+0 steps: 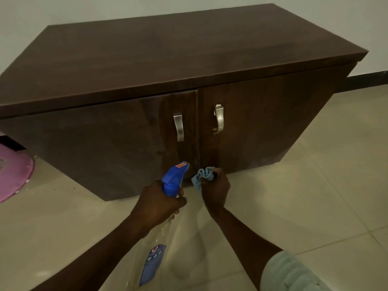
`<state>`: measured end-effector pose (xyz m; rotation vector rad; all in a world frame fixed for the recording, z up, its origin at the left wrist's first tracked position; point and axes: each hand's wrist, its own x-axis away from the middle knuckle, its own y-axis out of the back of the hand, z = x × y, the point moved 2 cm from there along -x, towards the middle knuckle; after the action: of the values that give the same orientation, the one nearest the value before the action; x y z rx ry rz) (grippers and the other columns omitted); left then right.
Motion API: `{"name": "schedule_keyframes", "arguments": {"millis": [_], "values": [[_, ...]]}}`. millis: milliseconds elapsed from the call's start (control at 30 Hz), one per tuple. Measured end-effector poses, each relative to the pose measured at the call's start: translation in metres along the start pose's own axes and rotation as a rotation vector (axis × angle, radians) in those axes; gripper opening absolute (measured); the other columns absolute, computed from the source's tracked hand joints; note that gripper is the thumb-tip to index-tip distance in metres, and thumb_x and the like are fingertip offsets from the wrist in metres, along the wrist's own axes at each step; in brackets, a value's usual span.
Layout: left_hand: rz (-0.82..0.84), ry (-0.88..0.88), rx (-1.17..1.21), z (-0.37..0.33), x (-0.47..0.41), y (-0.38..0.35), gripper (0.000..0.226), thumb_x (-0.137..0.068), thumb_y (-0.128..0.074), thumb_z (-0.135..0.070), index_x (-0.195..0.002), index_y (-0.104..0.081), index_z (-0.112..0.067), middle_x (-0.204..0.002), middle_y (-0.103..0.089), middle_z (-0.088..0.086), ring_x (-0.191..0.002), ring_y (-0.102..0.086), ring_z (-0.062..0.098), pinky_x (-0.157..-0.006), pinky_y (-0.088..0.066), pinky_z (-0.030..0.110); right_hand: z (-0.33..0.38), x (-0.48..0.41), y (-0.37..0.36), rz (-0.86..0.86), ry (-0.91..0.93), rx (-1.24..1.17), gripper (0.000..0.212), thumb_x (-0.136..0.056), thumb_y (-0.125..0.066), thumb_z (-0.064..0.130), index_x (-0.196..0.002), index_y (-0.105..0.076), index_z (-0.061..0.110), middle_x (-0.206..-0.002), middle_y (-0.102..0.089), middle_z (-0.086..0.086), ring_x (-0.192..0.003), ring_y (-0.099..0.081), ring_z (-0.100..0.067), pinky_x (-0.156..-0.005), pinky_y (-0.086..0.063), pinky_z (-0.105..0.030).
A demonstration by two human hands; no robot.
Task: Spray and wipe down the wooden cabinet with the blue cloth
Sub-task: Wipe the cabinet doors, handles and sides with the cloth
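Note:
A dark wooden cabinet [168,59] with two doors and two metal handles [178,126] stands on the tiled floor against a white wall. My left hand [157,203] grips a clear spray bottle by its neck; its blue trigger head [175,178] points at the lower part of the left door. My right hand [215,189] holds a bunched light blue cloth [202,175] close to the bottom of the doors, near the gap between them. Whether the cloth touches the wood is unclear.
A pink round mat [12,175] lies on the floor at the left, partly beside the cabinet. Beige floor tiles [315,185] stretch to the right and in front. A dark skirting strip [369,79] runs along the wall at the right.

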<state>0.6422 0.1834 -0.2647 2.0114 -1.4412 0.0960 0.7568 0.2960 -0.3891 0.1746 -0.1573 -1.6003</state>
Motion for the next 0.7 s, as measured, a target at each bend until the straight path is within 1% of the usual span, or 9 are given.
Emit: {"name": "schedule_keyframes", "arguments": {"millis": [67, 100, 167, 233, 300, 333, 400, 600, 700], "values": [[0.005, -0.003, -0.004, 0.0, 0.0, -0.003, 0.024, -0.074, -0.075, -0.014, -0.074, -0.056, -0.027, -0.05, -0.065, -0.003, -0.045, -0.063, 0.003, -0.039, -0.044, 0.011, -0.001, -0.002, 0.004, 0.07, -0.043, -0.061, 0.016, -0.079, -0.067, -0.005, -0.094, -0.061, 0.0, -0.093, -0.068, -0.015, -0.089, -0.067, -0.022, -0.08, -0.056, -0.035], [0.014, -0.005, -0.015, 0.0, 0.0, -0.005, 0.023, -0.074, -0.075, -0.014, -0.075, -0.056, -0.026, -0.051, -0.065, -0.002, -0.046, -0.064, 0.003, -0.04, -0.044, 0.01, -0.001, -0.008, 0.013, 0.06, -0.062, -0.077, 0.014, -0.08, -0.066, -0.004, -0.092, -0.061, 0.001, -0.089, -0.068, -0.012, -0.086, -0.068, -0.016, -0.076, -0.056, -0.028], [0.034, -0.019, -0.043, -0.001, 0.0, -0.009, 0.018, -0.074, -0.075, -0.015, -0.075, -0.058, -0.022, -0.051, -0.064, -0.001, -0.046, -0.063, 0.004, -0.04, -0.044, 0.01, -0.003, -0.027, 0.043, -0.063, -0.138, -0.024, 0.012, -0.082, -0.066, 0.006, -0.093, -0.062, 0.007, -0.08, -0.068, -0.003, -0.074, -0.065, -0.01, -0.063, -0.051, -0.019], [0.055, -0.043, -0.069, -0.004, 0.0, -0.014, 0.013, -0.074, -0.075, -0.016, -0.075, -0.062, -0.017, -0.052, -0.066, 0.0, -0.046, -0.063, 0.006, -0.042, -0.046, 0.013, 0.001, -0.047, 0.092, -0.208, -0.168, 0.024, 0.015, -0.083, -0.064, 0.018, -0.095, -0.059, 0.01, -0.07, -0.062, -0.008, -0.078, -0.059, -0.017, -0.068, -0.045, -0.026], [0.055, -0.054, -0.073, -0.009, -0.003, -0.02, 0.013, -0.073, -0.075, -0.018, -0.077, -0.063, -0.015, -0.055, -0.066, 0.003, -0.045, -0.062, 0.007, -0.043, -0.048, 0.014, 0.012, -0.065, 0.145, -0.514, -0.163, 0.062, 0.017, -0.082, -0.06, 0.019, -0.094, -0.054, 0.007, -0.064, -0.058, -0.011, -0.069, -0.054, -0.016, -0.064, -0.042, -0.023], [0.049, -0.045, -0.066, -0.012, -0.005, -0.022, 0.014, -0.073, -0.075, -0.018, -0.078, -0.063, -0.015, -0.057, -0.066, 0.003, -0.044, -0.061, 0.006, -0.042, -0.047, 0.013, 0.019, -0.067, 0.17, -0.589, -0.17, 0.14, 0.021, -0.083, -0.062, 0.019, -0.098, -0.056, 0.007, -0.077, -0.062, -0.007, -0.074, -0.054, -0.008, -0.067, -0.043, -0.02], [0.044, -0.021, -0.028, -0.016, -0.009, -0.024, 0.016, -0.074, -0.076, -0.017, -0.081, -0.062, -0.017, -0.062, -0.066, 0.005, -0.044, -0.061, 0.005, -0.041, -0.045, 0.012, 0.028, -0.072, 0.202, -0.643, -0.159, 0.166, 0.029, -0.082, -0.069, 0.022, -0.105, -0.057, 0.01, -0.097, -0.062, -0.001, -0.086, -0.056, -0.012, -0.079, -0.043, -0.023], [0.072, -0.103, -0.054, -0.039, -0.013, -0.044, 0.019, -0.074, -0.075, -0.016, -0.086, -0.06, -0.013, -0.069, -0.066, 0.009, -0.053, -0.062, 0.01, -0.047, -0.05, 0.018, 0.061, -0.098, 0.169, -0.58, -0.049, -0.035, 0.027, -0.089, -0.063, 0.025, -0.112, -0.054, 0.015, -0.105, -0.064, -0.004, -0.098, -0.062, -0.021, -0.087, -0.049, -0.032], [0.09, -0.144, -0.031, -0.046, -0.01, -0.054, 0.022, -0.074, -0.076, -0.017, -0.09, -0.06, -0.015, -0.066, -0.064, 0.007, -0.051, -0.06, 0.01, -0.046, -0.049, 0.016, 0.047, -0.097, 0.128, -0.527, -0.177, -0.131, 0.031, -0.095, -0.049, 0.017, -0.126, -0.046, 0.014, -0.111, -0.059, -0.014, -0.099, -0.062, -0.028, -0.074, -0.049, -0.031]]}}
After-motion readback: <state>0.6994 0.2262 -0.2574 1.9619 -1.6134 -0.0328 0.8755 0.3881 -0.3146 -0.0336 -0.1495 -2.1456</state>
